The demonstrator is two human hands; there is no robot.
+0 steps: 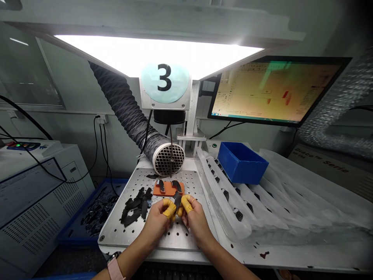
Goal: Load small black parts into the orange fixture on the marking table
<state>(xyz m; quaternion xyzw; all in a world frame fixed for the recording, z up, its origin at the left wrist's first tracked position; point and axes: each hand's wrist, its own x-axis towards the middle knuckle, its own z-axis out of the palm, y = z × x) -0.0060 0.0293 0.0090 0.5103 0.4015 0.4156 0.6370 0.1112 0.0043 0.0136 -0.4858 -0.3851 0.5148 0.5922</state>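
Both my hands meet over the perforated metal plate [113, 227], with yellow finger cots on the fingertips. Between them is a small dark curved piece [177, 199], pinched by my left hand [163, 214] on one side and my right hand [190, 212] on the other. Just beyond lies an orange block [169, 188] that carries two dark pieces, a left one [160, 186] and a right one [176, 185]. A loose pile of black flat pieces [135, 208] rests left of my left hand. My fingers partly cover the held piece.
A round vent grille [169, 159] on a grey hose [122, 101] stands behind the block. At right are translucent trays [227, 210] with small dark parts, and a blue bin [243, 163]. A blue crate [74, 233] of black scraps sits lower left. A monitor [276, 91] hangs upper right.
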